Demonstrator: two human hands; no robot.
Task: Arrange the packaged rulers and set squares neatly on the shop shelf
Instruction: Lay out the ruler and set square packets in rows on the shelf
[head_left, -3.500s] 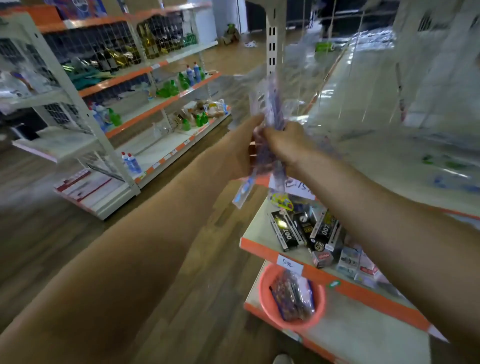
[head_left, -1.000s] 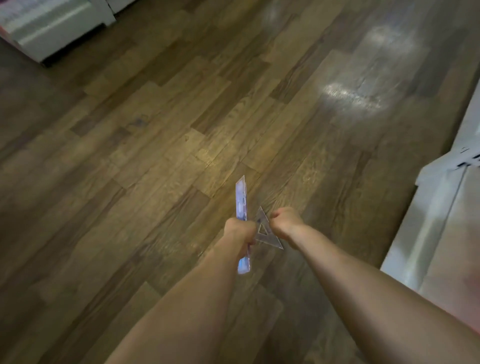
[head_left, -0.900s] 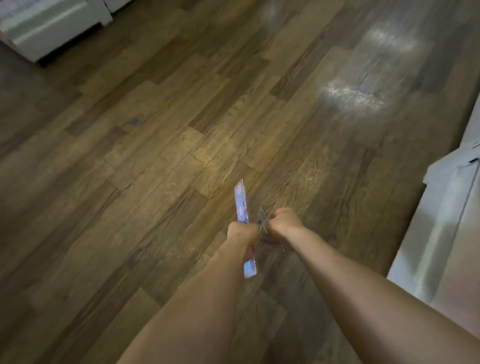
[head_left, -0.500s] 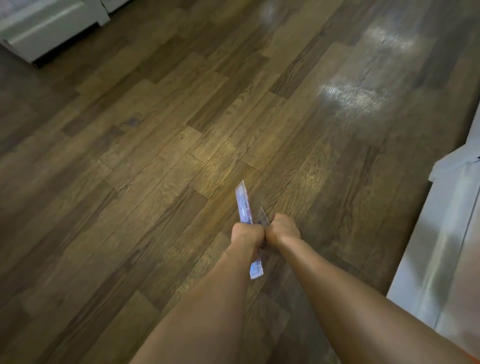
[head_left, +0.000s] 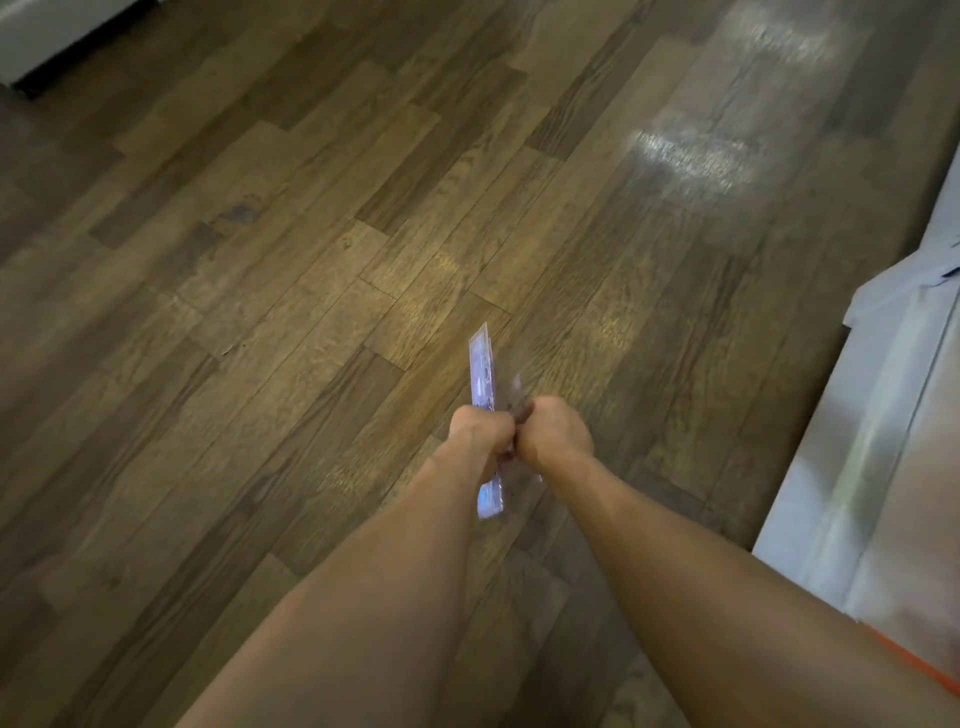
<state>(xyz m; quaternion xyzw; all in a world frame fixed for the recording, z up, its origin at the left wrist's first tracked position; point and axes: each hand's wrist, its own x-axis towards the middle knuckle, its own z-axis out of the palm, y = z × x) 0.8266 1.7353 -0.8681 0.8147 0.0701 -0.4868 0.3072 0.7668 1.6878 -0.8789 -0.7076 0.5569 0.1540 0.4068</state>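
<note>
Both my arms reach out over the wooden floor. My left hand (head_left: 480, 434) grips a packaged ruler (head_left: 481, 374), a narrow purple-blue strip seen nearly edge-on, sticking out above and below the fist. My right hand (head_left: 555, 434) is pressed against the left and grips a clear set square (head_left: 516, 391), of which only a thin tip above the knuckles and a faint edge below show. The rest of it is hidden between the hands.
The white base of a shop shelf (head_left: 883, 467) with an orange edge strip runs down the right side. Another white shelf base (head_left: 47, 36) sits in the far left corner. Brown wooden floor (head_left: 311, 260) fills the view.
My view dropped from the shelves to the floor. Over the last second my right hand closed in on the left, bringing the set square from flat and apart to edge-on against the ruler.
</note>
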